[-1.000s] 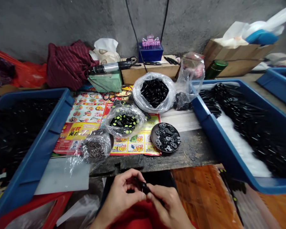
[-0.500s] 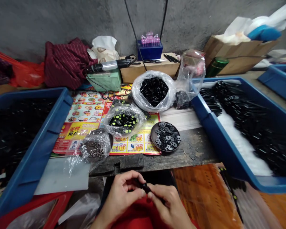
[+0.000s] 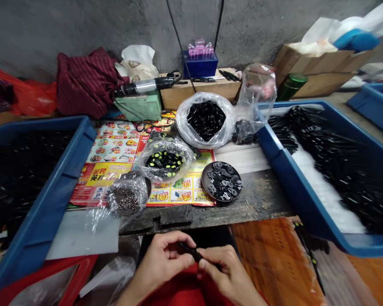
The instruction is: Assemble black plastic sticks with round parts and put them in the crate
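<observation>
Low in front of my lap, a slim black plastic part (image 3: 194, 254) runs between both hands; its exact kind does not show. My left hand (image 3: 166, 259) pinches one end between thumb and fingers. The other end is gripped by my right hand (image 3: 223, 267), whose fingers hide part of it. Beyond the hands, on the bench, stand a dish of flat black pieces (image 3: 223, 182), a plastic bag of small metal screws or pins (image 3: 127, 199), a bag of black parts with yellow-green dots (image 3: 166, 161) and a bag of glossy black pieces (image 3: 206, 120).
Blue bins full of black parts flank me, one on the left (image 3: 44, 199) and one on the right (image 3: 284, 178). An electric screwdriver (image 3: 147, 86) lies on a green box (image 3: 140, 106) at the back. The worn wooden bench edge (image 3: 210, 216) crosses just beyond my hands.
The black part has tilted a little and shows more of its length between my fingers. Both hands keep their hold and have shifted only slightly.
</observation>
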The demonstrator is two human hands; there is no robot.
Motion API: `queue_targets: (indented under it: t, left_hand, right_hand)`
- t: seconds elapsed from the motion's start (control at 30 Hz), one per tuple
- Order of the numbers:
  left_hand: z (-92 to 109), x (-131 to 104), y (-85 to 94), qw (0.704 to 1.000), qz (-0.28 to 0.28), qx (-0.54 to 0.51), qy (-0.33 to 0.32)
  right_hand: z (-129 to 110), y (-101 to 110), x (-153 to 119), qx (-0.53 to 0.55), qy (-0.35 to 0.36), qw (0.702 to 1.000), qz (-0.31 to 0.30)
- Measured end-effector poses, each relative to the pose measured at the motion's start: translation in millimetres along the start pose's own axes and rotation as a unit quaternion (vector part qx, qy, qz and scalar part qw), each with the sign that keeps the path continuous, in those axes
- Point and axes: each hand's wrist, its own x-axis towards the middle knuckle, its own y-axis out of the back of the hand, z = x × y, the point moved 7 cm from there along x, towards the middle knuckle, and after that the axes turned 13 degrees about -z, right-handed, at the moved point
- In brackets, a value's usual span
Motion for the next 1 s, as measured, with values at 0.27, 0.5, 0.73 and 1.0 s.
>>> queue_targets:
  t: [0.27,0.5,0.73,1.0]
  left_hand:
    - [11.8,-3.4,-3.5,0.984,0.064,0.143,-0.085]
    - [-2.0,-0.1,2.6,0.994,0.04,0.079,-0.061]
    - [1.9,-3.1,8.2,0.97,-0.003,0.24,-0.033]
    - [15.4,-10.0,-10.4,0.907,-0.046,0.367,-0.201]
  right_hand:
    - [-4.0,-2.0,-2.1,0.012,0.034,0.999,0.005]
    - [11.2,-6.0,3.2,0.102,-0.01,0.995,-0.012]
    - [32.1,-12.1,6.2,0.243,-0.072,0.962,-0.099]
    - [34.1,-4.4,-0.4,0.172,-0.018,0.981,-0.085]
